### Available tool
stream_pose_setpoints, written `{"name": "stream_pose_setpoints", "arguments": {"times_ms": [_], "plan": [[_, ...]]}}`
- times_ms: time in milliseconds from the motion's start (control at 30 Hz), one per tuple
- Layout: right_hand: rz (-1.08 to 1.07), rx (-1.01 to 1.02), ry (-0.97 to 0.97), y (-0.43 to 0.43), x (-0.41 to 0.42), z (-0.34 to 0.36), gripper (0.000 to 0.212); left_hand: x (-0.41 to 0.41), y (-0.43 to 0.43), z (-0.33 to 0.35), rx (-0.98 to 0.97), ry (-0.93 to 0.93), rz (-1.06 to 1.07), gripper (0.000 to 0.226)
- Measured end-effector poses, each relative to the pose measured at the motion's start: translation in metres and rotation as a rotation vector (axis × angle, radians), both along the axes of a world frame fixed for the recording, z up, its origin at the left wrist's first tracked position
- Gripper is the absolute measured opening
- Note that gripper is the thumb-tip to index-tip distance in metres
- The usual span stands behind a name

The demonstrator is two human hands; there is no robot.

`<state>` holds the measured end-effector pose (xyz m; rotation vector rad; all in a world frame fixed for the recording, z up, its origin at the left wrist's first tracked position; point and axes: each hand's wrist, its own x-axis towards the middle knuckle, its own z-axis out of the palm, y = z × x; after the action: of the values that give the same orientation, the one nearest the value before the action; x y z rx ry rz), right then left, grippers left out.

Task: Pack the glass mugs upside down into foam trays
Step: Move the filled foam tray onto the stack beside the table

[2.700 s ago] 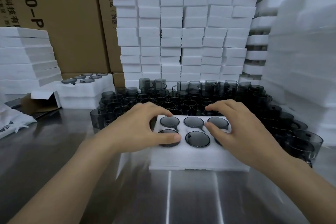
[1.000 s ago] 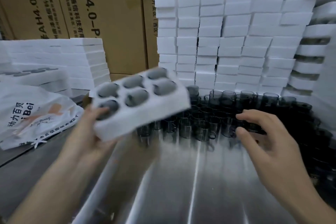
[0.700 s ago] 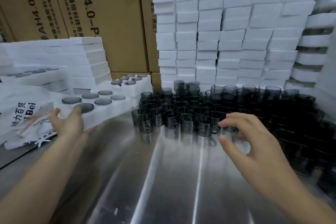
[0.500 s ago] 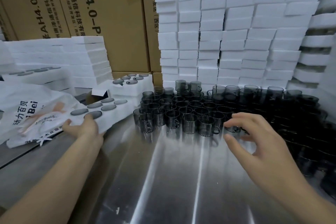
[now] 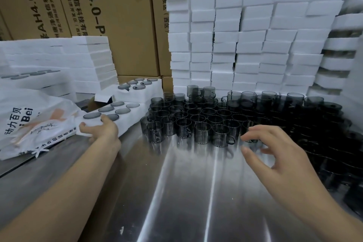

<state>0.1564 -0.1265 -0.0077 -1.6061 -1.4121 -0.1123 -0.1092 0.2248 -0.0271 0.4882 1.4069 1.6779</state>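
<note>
**Full tray at the table's left edge, right hand free by the mugs**

On my feed the left hand grips the near end of the filled foam tray: the thumb lies on top beside a mug base and the fingers wrap round the end of the foam. The tray sits at the left edge of the steel table, against a white printed bag. Six mugs sit in it upside down, with only their round grey bases showing. A second filled tray lies just behind it.

The right hand hovers low over the table with its fingers spread apart and half bent, holding nothing. Its fingertips are just beside the front row of loose glass mugs. These stand upright and crowded across the far half of the table, darker and harder for me to make out toward the right edge.

Behind the mugs rise stacks of white foam trays, with cardboard boxes behind them.
</note>
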Motion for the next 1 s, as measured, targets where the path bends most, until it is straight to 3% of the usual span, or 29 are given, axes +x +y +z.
{"name": "stream_pose_setpoints", "arguments": {"times_ms": [233, 300, 400, 533, 633, 733, 833, 1000], "plan": [[0.001, -0.019, -0.021, 0.001, 0.001, -0.001, 0.015, -0.009, -0.025, 0.019, -0.087, 0.084, -0.112, 0.084], [-0.003, -0.045, -0.042, 0.001, 0.002, -0.001, 0.016, -0.008, -0.046, 0.028, 0.077, 0.201, -0.038, 0.077], [-0.009, -0.14, -0.12, 0.001, 0.002, -0.005, 0.018, 0.018, -0.082, 0.051, 0.52, 0.378, 0.0, 0.068], [-0.001, -0.452, -0.304, 0.004, 0.005, -0.016, 0.032, 0.09, -0.135, 0.065, 0.771, 0.6, -0.383, 0.04], [0.013, -0.591, -0.357, 0.007, 0.007, -0.022, 0.04, 0.143, -0.173, 0.028, 0.853, 0.86, -0.724, 0.026], [0.041, -0.62, -0.388, 0.008, 0.011, -0.028, 0.043, 0.169, -0.195, -0.022, 0.969, 1.23, -1.046, 0.034], [0.049, -0.602, -0.389, 0.008, 0.014, -0.025, 0.037, 0.17, -0.189, -0.037, 0.949, 1.249, -1.241, 0.042], [-0.066, -0.586, -0.349, -0.002, 0.004, 0.004, 0.024, 0.167, -0.193, -0.031, 0.982, 1.406, -1.344, 0.021]]}}
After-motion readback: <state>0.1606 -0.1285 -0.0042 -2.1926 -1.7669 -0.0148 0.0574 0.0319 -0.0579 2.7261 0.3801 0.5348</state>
